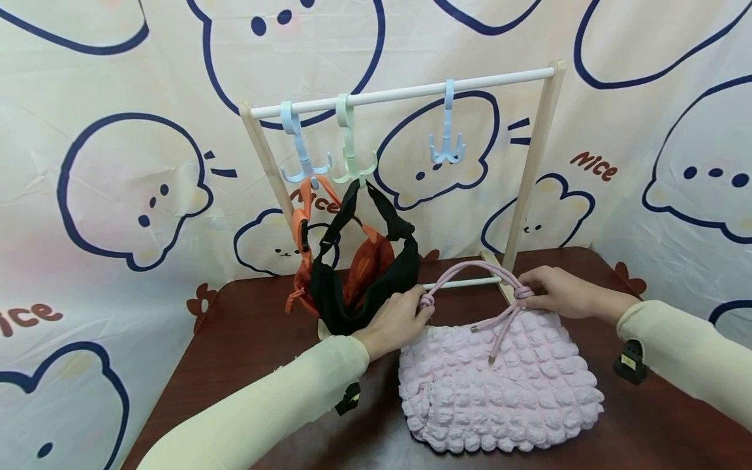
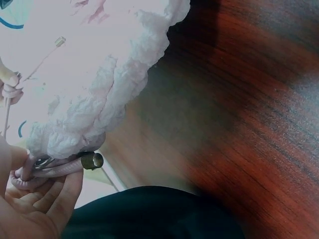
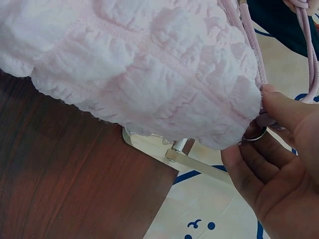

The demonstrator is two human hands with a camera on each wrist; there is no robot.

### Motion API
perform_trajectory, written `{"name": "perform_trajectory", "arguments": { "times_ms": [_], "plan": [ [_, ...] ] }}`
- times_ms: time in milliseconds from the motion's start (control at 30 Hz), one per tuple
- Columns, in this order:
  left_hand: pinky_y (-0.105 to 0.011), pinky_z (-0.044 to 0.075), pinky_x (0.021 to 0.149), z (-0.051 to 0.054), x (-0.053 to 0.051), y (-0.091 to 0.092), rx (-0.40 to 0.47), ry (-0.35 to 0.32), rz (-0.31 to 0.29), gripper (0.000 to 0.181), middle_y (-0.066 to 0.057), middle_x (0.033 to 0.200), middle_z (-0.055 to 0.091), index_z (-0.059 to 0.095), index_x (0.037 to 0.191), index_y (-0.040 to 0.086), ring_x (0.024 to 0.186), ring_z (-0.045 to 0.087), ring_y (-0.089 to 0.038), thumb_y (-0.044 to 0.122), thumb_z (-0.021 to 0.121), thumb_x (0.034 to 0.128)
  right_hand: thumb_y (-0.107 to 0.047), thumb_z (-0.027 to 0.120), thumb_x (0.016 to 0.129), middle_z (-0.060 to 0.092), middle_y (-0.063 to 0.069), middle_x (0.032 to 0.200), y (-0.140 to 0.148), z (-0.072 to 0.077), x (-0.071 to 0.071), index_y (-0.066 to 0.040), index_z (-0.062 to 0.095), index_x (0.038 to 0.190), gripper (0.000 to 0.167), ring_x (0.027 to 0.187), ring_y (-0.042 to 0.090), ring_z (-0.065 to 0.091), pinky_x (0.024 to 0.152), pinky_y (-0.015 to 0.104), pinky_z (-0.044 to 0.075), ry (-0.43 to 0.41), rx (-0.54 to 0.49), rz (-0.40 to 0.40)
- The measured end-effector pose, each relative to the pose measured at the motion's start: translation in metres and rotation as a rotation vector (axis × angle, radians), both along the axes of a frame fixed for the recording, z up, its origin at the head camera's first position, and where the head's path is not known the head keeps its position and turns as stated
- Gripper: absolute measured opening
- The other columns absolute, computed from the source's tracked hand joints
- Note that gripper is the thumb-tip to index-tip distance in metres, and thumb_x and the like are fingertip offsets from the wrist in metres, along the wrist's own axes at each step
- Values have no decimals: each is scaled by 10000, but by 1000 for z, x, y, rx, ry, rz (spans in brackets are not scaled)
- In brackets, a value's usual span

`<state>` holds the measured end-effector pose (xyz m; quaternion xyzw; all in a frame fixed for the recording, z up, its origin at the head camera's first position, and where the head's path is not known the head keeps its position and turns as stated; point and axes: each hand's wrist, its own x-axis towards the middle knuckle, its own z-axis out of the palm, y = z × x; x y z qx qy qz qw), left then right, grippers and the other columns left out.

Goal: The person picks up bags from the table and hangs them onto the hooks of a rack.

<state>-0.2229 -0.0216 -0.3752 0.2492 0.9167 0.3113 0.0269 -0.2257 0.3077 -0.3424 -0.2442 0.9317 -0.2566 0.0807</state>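
A pink puffy quilted handbag (image 1: pixel 499 385) with a knotted cord handle (image 1: pixel 470 266) stands on the dark wooden table. My left hand (image 1: pixel 396 320) pinches the knot at the handle's left end; in the left wrist view the fingers curl round the pink cord (image 2: pixel 57 170) beside its metal tip. At the other end, my right hand (image 1: pixel 549 292) grips the right knot. Seen from the right wrist, its thumb and fingers close on the strap by a metal ring (image 3: pixel 256 135). Loose cord ends hang over the bag's front.
Behind stands a rack with a white top rail (image 1: pixel 405 96). A blue hook (image 1: pixel 302 153) and a green hook (image 1: pixel 350 147) carry an orange bag (image 1: pixel 302 261) and a black bag (image 1: pixel 364 303). Another blue hook (image 1: pixel 448 130) hangs farther right with nothing on it.
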Motion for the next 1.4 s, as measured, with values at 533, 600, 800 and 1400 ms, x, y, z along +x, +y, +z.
{"name": "perform_trajectory", "arguments": {
  "times_ms": [533, 600, 800, 1400],
  "plan": [
    [-226, 415, 482, 4, -1, 1, 4, -14, -5, 177, -3, 772, 554, 568, 1133, 112, 538, 491, -89, 261, 579, 1038, -167, 717, 939, 671, -22, 891, 0, 5, -2, -74, 716, 1078, 167, 753, 57, 553, 655, 228, 466, 20, 6, -8],
    [-224, 412, 479, 5, -1, 1, 4, -13, -7, 173, -5, 772, 551, 565, 1128, 109, 537, 488, -88, 258, 575, 1041, -170, 721, 936, 670, -20, 884, 1, 6, -2, -74, 720, 1075, 169, 747, 59, 555, 647, 228, 470, 20, 5, -11],
    [-218, 406, 482, 8, -1, 1, -1, 6, -14, 158, -9, 767, 542, 557, 1092, 110, 540, 492, -83, 262, 557, 1048, -185, 727, 934, 686, -14, 907, 0, 11, -3, -62, 732, 1093, 201, 756, 74, 564, 646, 228, 481, 24, 18, -38],
    [-211, 434, 500, 13, -2, -4, 13, 43, -4, 155, -11, 775, 571, 555, 1093, 103, 553, 517, -78, 253, 534, 1057, -138, 681, 964, 706, -22, 936, -2, 18, -4, -94, 742, 1064, 125, 779, 61, 558, 683, 230, 461, 115, 25, -55]
  ]
}}
